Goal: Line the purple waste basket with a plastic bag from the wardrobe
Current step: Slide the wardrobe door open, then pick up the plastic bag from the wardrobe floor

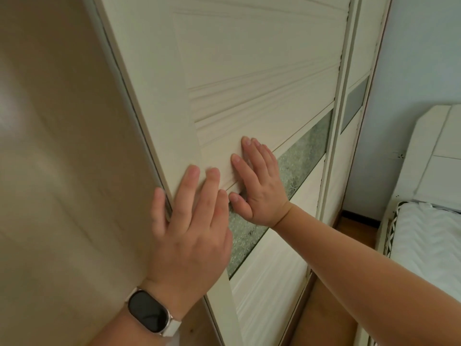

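Both hands press flat, fingers straight, on the wardrobe door; left hand at its edge; right hand beside.

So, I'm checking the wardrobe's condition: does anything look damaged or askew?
Only wear: the wardrobe door shows dark chips along its right edge. The left hand and right hand rest flat on it; nothing looks askew.

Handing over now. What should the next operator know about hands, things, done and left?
Hands: left hand open, fingers flat on the wardrobe door, thumb at its left edge; right hand open, flat on the same door beside the glass strip. Both hold nothing.
Things: bag and basket not in view; the wardrobe's inside does not show.
Done: nothing visible.
Left: slide the door open, take a bag, line the basket.
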Action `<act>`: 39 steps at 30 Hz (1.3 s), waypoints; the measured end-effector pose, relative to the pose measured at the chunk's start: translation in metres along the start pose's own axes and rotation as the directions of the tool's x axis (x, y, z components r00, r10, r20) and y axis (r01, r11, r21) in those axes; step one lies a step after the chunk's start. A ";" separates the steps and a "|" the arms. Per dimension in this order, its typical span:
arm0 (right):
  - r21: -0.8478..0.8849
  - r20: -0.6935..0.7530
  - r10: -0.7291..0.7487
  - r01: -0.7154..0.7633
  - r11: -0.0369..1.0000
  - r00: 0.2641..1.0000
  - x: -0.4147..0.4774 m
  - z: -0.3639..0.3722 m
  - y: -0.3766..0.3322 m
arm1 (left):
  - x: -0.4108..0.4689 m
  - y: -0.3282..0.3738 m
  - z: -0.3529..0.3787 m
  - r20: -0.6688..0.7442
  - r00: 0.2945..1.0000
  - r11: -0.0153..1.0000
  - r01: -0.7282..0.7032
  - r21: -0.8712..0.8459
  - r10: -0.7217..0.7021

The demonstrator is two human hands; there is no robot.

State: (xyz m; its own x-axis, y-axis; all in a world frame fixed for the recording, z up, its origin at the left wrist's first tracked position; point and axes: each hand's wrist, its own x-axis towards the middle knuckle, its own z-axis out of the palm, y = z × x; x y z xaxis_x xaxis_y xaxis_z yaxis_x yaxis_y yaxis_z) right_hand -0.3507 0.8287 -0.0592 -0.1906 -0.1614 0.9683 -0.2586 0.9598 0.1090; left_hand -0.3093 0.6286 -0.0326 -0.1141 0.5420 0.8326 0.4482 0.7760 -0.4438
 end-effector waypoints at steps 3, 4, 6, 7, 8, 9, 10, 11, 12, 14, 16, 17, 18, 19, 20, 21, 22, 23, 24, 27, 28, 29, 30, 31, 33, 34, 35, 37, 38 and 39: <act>0.000 0.065 0.016 -0.016 1.000 0.998 0.001 -0.013 0.000 | 0.003 0.001 -0.001 0.031 0.999 0.999 -0.026 -0.031 0.027; -0.001 0.089 0.028 -0.028 1.000 0.996 0.002 -0.018 -0.002 | 0.002 0.000 -0.002 0.040 0.998 0.998 -0.045 -0.053 0.047; -0.015 0.133 0.065 -0.063 0.998 0.989 0.002 -0.030 -0.008 | 0.000 -0.003 -0.004 0.049 0.993 0.989 -0.097 -0.108 0.103; -0.032 0.157 0.084 -0.080 0.996 0.984 0.002 -0.036 -0.012 | -0.002 -0.004 -0.006 0.054 0.990 0.983 -0.122 -0.139 0.131; -0.052 0.185 0.105 -0.097 0.994 0.977 0.002 -0.043 -0.016 | -0.005 -0.007 -0.008 0.059 0.986 0.974 -0.144 -0.172 0.156; -0.070 0.217 0.127 -0.114 0.991 0.968 0.002 -0.050 -0.020 | -0.008 -0.009 -0.010 0.063 0.982 0.964 -0.163 -0.210 0.180; -0.088 0.254 0.150 -0.132 0.987 0.955 0.002 -0.058 -0.026 | -0.011 -0.011 -0.013 0.067 0.977 0.951 -0.182 -0.250 0.205; -0.105 0.293 0.171 -0.146 0.984 0.941 0.000 -0.066 -0.032 | -0.016 -0.014 -0.016 0.068 0.971 0.936 -0.202 -0.289 0.231; -0.119 0.332 0.185 -0.154 0.981 0.925 -0.002 -0.074 -0.040 | -0.022 -0.016 -0.019 0.068 0.965 0.921 -0.219 -0.323 0.254; -0.139 0.395 0.192 -0.149 0.979 0.898 -0.005 -0.090 -0.057 | -0.037 -0.024 -0.027 0.078 0.957 0.894 -0.231 -0.385 0.281; -0.151 0.436 0.189 -0.136 0.979 0.880 -0.007 -0.105 -0.077 | -0.053 -0.034 -0.036 0.110 0.952 0.870 -0.210 -0.447 0.287; -0.155 0.453 0.187 -0.129 0.979 0.872 -0.008 -0.111 -0.088 | -0.062 -0.040 -0.040 0.135 0.948 0.861 -0.193 -0.470 0.287; -0.160 0.471 0.184 -0.122 0.980 0.863 -0.009 -0.116 -0.100 | -0.071 -0.047 -0.044 0.164 0.944 0.855 -0.174 -0.489 0.286; -0.163 0.492 0.180 -0.113 0.980 0.852 -0.010 -0.120 -0.112 | -0.081 -0.053 -0.046 0.194 0.939 0.850 -0.153 -0.504 0.284; -0.163 0.513 0.172 -0.102 0.981 0.841 -0.011 -0.124 -0.124 | -0.091 -0.060 -0.049 0.225 0.933 0.847 -0.131 -0.515 0.281; -0.156 0.535 0.159 -0.088 0.984 0.830 -0.014 -0.126 -0.137 | -0.101 -0.067 -0.051 0.255 0.927 0.845 -0.107 -0.523 0.275; -0.144 0.560 0.141 -0.071 0.987 0.817 -0.017 -0.126 -0.150 | -0.112 -0.073 -0.053 0.285 0.921 0.845 -0.081 -0.529 0.267; -0.127 0.587 0.119 -0.054 0.990 0.801 -0.021 -0.126 -0.162 | -0.124 -0.079 -0.055 0.315 0.913 0.844 -0.054 -0.534 0.258; -0.107 0.616 0.097 -0.039 0.993 0.782 -0.027 -0.123 -0.175 | -0.136 -0.084 -0.056 0.348 0.904 0.842 -0.024 -0.539 0.249; -0.029 0.683 0.046 -0.036 0.999 0.729 -0.045 -0.109 -0.210 | -0.175 -0.100 -0.061 0.451 0.866 0.841 0.071 -0.536 0.215; -0.004 0.699 0.031 -0.039 0.999 0.714 -0.050 -0.102 -0.221 | -0.189 -0.106 -0.063 0.485 0.852 0.844 0.101 -0.526 0.200; 0.017 0.719 0.018 -0.043 0.999 0.695 -0.056 -0.094 -0.231 | -0.203 -0.111 -0.064 0.517 0.835 0.848 0.128 -0.513 0.186; 0.033 0.740 0.009 -0.050 0.998 0.672 -0.061 -0.086 -0.241 | -0.217 -0.117 -0.066 0.549 0.817 0.853 0.152 -0.499 0.176; 0.043 0.763 0.002 -0.053 0.998 0.646 -0.066 -0.078 -0.250 | -0.231 -0.122 -0.067 0.580 0.799 0.857 0.178 -0.484 0.161; 0.056 0.808 -0.015 -0.050 0.997 0.589 -0.077 -0.059 -0.267 | -0.259 -0.134 -0.070 0.641 0.758 0.861 0.240 -0.448 0.122; 0.052 0.827 -0.015 -0.051 0.997 0.563 -0.082 -0.053 -0.273 | -0.269 -0.137 -0.071 0.661 0.743 0.862 0.264 -0.433 0.104; 0.045 0.841 -0.012 -0.047 0.998 0.541 -0.086 -0.047 -0.278 | -0.279 -0.140 -0.072 0.676 0.732 0.861 0.285 -0.421 0.088; 0.056 0.863 -0.039 -0.018 0.998 0.504 -0.094 -0.030 -0.293 | -0.303 -0.149 -0.074 0.725 0.688 0.860 0.344 -0.376 0.042; 0.058 0.875 -0.048 -0.006 0.998 0.482 -0.098 -0.022 -0.300 | -0.313 -0.153 -0.075 0.745 0.667 0.859 0.369 -0.356 0.023; 0.067 0.886 -0.057 -0.004 0.998 0.461 -0.101 -0.014 -0.306 | -0.324 -0.157 -0.076 0.764 0.645 0.856 0.394 -0.335 0.001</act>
State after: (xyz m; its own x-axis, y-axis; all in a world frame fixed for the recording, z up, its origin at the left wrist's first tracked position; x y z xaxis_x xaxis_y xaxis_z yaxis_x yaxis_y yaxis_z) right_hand -0.2395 0.5546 -0.1872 -0.9117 -0.3327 0.2409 -0.3203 0.9430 0.0904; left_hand -0.2756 0.3070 -0.2073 -0.7503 0.5971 0.2836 0.6353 0.7700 0.0594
